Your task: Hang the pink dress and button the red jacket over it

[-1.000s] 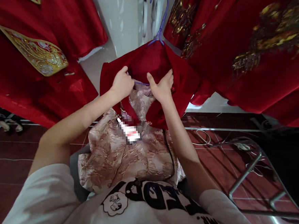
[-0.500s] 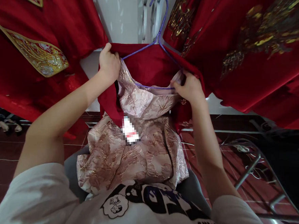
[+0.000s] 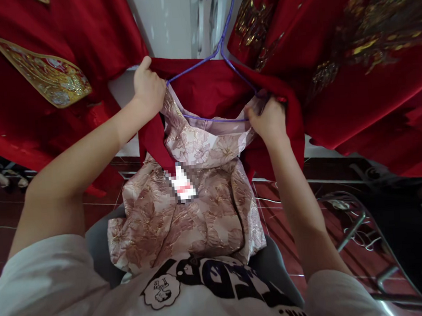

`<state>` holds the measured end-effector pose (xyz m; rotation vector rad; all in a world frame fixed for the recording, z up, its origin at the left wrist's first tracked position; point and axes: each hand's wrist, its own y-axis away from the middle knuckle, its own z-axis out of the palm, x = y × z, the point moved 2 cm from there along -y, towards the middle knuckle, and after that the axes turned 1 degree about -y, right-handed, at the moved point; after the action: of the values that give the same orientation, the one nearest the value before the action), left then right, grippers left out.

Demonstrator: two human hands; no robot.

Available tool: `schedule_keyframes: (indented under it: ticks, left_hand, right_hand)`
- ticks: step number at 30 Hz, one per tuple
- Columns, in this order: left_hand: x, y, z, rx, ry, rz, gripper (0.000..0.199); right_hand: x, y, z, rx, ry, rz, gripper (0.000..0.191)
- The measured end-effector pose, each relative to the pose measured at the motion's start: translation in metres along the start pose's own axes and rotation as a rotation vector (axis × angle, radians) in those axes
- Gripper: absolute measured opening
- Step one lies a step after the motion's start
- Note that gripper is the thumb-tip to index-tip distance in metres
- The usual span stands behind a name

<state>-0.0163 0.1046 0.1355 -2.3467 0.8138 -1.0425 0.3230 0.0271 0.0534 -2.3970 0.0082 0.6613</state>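
Note:
A pink and gold floral dress [image 3: 200, 216] lies across my lap, its neckline raised around a purple hanger [image 3: 220, 44]. My left hand [image 3: 149, 89] is closed on the dress's left shoulder, with red cloth gathered beside it. At the other shoulder, my right hand [image 3: 269, 120] grips the dress strap near the hanger's right end. A red garment [image 3: 206, 91] spreads behind the hanger, and one red strip hangs down over the dress front. A white tag [image 3: 184, 183], blurred out, rests on the bodice.
Red garments with gold embroidery [image 3: 51, 73] hang at the left and right. Behind stands a pale wall or panel [image 3: 165, 26]. A metal-framed chair [image 3: 389, 275] is at the lower right, with white cables on the red tiled floor [image 3: 276, 216].
My left hand has moved slightly left and up. The right strap has moved up a little over the hanger's end, and the red cloth bulges farther out at the right.

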Motion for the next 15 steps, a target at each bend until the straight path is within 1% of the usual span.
schedule_keyframes:
  ticks: [3, 5, 8, 11, 13, 15]
  left_hand:
    - [0.008, 0.008, -0.008, -0.06, -0.317, 0.115, 0.064]
    - [0.011, 0.011, -0.01, -0.061, -0.396, 0.152, 0.065]
    - [0.013, 0.014, -0.01, -0.087, -0.421, 0.175, 0.063]
    - [0.016, 0.016, -0.012, -0.125, -0.409, 0.19, 0.059]
    - [0.017, 0.018, -0.015, -0.16, -0.402, 0.2, 0.057]
    - [0.019, 0.019, -0.017, -0.197, -0.414, 0.206, 0.055]
  right_hand:
    - [0.006, -0.001, -0.014, 0.051, 0.005, -0.028, 0.056]
    - [0.012, 0.0, -0.017, 0.052, 0.002, -0.051, 0.058]
    - [0.023, 0.001, -0.01, -0.017, -0.019, -0.035, 0.06]
    - [0.03, -0.004, 0.001, -0.089, -0.026, 0.034, 0.06]
    - [0.029, -0.009, 0.004, -0.105, -0.005, 0.061, 0.059]
    - [0.023, -0.015, 0.004, -0.11, 0.029, 0.046, 0.059]
